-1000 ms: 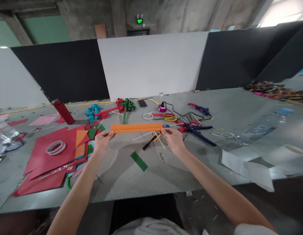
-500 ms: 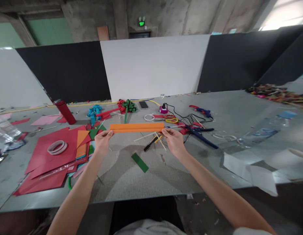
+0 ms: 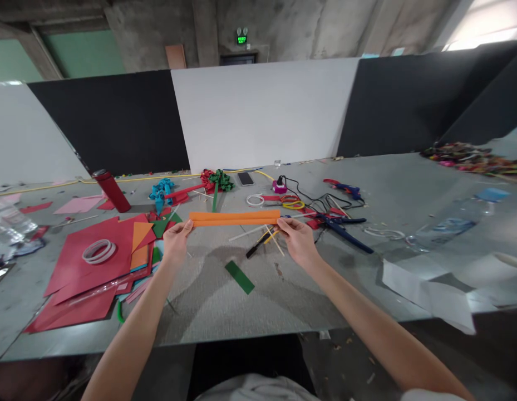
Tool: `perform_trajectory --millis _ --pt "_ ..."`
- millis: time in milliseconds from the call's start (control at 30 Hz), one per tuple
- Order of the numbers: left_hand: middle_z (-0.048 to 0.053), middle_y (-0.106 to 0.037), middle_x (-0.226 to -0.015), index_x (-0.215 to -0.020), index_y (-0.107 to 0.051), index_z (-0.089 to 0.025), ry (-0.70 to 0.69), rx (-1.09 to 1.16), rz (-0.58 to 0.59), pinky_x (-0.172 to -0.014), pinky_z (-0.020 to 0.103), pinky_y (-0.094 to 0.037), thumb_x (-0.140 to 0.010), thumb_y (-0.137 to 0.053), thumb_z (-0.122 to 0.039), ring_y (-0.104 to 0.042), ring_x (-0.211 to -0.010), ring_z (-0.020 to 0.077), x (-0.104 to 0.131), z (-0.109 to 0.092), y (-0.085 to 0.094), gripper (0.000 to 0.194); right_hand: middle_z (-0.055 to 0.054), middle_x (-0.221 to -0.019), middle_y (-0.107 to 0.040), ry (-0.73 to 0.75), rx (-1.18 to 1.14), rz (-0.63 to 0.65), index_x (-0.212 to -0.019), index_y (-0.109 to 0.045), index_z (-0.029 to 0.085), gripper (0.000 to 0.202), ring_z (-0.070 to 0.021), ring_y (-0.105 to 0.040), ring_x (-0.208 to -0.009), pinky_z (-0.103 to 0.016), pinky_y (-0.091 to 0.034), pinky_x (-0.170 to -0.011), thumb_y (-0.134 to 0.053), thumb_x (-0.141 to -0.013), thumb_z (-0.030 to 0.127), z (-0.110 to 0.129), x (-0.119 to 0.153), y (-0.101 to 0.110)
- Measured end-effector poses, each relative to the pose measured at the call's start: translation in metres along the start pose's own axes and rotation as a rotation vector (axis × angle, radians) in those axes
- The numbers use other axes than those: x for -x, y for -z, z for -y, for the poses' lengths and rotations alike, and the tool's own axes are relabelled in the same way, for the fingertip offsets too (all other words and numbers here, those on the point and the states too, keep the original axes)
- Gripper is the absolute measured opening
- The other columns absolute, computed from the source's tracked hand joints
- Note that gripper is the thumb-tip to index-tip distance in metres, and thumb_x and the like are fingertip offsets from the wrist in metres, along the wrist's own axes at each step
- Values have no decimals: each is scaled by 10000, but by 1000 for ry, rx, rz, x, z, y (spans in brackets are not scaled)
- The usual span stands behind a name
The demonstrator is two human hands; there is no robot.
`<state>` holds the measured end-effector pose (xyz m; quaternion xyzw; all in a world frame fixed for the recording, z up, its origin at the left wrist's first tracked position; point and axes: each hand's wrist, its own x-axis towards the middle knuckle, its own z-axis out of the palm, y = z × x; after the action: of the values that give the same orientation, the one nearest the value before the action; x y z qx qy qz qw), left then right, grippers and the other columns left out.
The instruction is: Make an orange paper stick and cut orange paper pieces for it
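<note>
An orange paper strip [image 3: 235,218] with a lengthwise fold line is stretched level above the table. My left hand [image 3: 177,238] pinches its left end, and its right end is between the thumb and fingers of my right hand [image 3: 299,240]. Below it, a green paper strip [image 3: 240,277] lies flat on the table. A black pen [image 3: 256,247] and thin wooden sticks [image 3: 275,240] lie between the hands, just beneath the strip. Farther back are a red and green paper flower cluster [image 3: 218,180] and a blue one [image 3: 161,190].
Red paper sheets [image 3: 83,278] with tape rolls [image 3: 98,252] spread at left, near a red bottle [image 3: 111,191]. Blue-handled pliers [image 3: 345,231], a glue gun [image 3: 344,188] and black cable lie at right. Beyond are a water bottle [image 3: 444,225] and white paper [image 3: 429,289]. Panels [image 3: 264,117] stand behind.
Both hands still hold the orange strip by its ends. Its upper edge looks slightly more wavy; otherwise only a very small shift of the view shows.
</note>
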<state>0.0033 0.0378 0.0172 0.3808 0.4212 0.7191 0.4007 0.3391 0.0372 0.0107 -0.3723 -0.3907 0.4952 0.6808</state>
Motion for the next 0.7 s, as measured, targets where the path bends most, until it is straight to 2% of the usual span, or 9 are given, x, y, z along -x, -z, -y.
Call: perform_trajectory --millis 200,433,700 --pt "-23 -574 -617 -547 -614 -195 -18 76 44 -806 306 -525 -548 -913 -461 -622 -729 144 7 -13 -8 400 6 -680 -689 52 -52 20 -711 -734 226 277 -140 -670 -635 -270 -557 -642 -926 -602 393 0 2 -3" --pt "-13 -586 -671 -555 -485 -210 -40 64 70 -823 320 -532 -595 -887 -472 -641 -794 163 13 -22 -11 482 7 -687 -689 120 -68 -12 -716 -714 237 286 -147 -661 -622 -293 -578 -659 -920 -602 399 3 6 -8" --pt "-34 -590 -700 -589 -480 -199 -28 175 100 -878 345 -558 -577 -910 -460 -616 -750 124 16 -19 -16 503 29 -682 -686 126 -97 -2 -729 -722 240 270 -113 -653 -612 -260 -562 -652 -926 -617 378 2 9 -9"
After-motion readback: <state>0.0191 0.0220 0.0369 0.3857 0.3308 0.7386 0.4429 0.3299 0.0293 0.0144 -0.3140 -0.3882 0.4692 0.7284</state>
